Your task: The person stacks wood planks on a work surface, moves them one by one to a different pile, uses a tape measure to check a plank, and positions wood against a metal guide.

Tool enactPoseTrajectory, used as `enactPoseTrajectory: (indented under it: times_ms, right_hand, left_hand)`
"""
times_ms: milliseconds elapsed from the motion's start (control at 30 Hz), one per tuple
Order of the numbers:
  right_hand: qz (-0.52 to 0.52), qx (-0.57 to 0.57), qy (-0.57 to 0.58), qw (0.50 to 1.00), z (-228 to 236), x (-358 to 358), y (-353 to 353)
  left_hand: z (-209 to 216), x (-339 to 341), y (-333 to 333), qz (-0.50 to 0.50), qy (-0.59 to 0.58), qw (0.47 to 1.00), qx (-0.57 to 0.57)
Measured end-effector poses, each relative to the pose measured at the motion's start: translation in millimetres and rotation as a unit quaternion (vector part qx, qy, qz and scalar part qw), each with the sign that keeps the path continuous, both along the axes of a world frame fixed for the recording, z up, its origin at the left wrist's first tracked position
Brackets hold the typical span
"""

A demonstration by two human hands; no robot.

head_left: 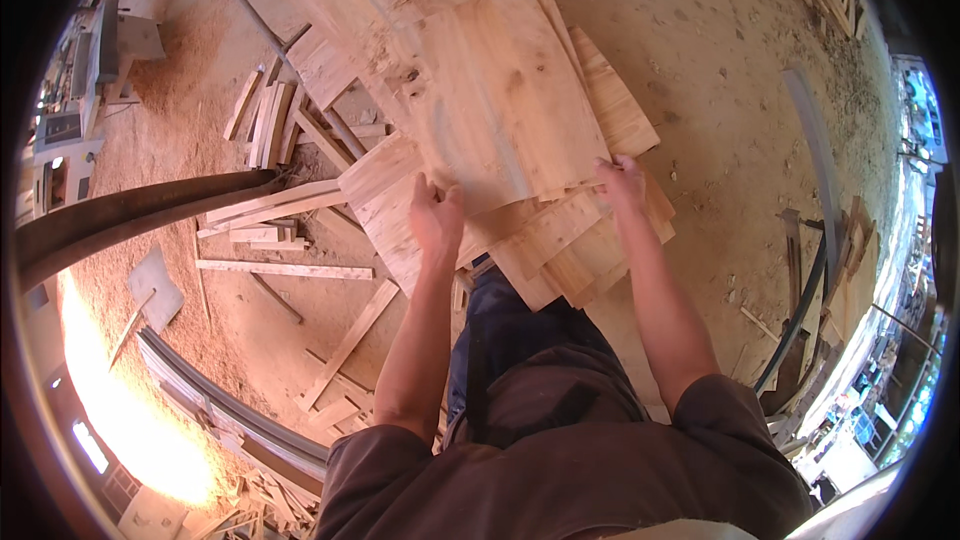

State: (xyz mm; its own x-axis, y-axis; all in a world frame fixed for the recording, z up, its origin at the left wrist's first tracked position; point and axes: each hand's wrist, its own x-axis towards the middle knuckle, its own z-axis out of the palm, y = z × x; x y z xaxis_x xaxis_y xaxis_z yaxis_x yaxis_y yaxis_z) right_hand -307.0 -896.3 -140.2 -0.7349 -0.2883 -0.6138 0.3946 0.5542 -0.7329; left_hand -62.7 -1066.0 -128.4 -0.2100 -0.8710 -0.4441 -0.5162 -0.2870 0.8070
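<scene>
Both my hands grip the near edge of a large pale plywood sheet (505,90), which has a few knots and a greyish streak. At its near left corner my left hand (437,210) is closed, fingers curled round the edge. My right hand (622,183) pinches the near right corner. Beneath and around it lie more plywood pieces (575,250), spread unevenly in a loose pile. Another broad sheet (350,0) lies beyond, to the far left. The undersides of my fingers are hidden.
Wood strips (270,125) lie scattered left of the pile, near a dark curved post (150,210). A shovel (155,285) rests at the left on sawdust-covered ground. Long metal lengths (235,405) lie lower left. Scrap boards (845,260) stand at the right, with a bent strip (815,130) nearby.
</scene>
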Motion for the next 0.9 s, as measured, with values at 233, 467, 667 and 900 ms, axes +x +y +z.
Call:
enactPoseTrajectory:
  times_ms: [233,467,667,900]
  right_hand:
    - [0.032,-0.032,0.059,0.997,63.0,-31.2,14.6]
    - [0.042,-0.074,0.332,0.94,213.2,51.2,-16.0]
    - [0.233,-0.122,0.469,0.843,207.1,152.4,-41.1]
    - [0.461,-0.227,0.236,0.825,139.5,200.2,-39.5]
  left_hand:
    - [39.2,-9.3,27.6,-0.069,-0.06,0.995,-0.032]
    - [0.9,-23.0,84.4,-0.175,0.181,0.963,0.096]
    - [68.5,12.9,4.2,0.017,0.36,0.914,0.188]
    - [80.3,96.7,-92.5,0.024,0.226,0.959,0.169]
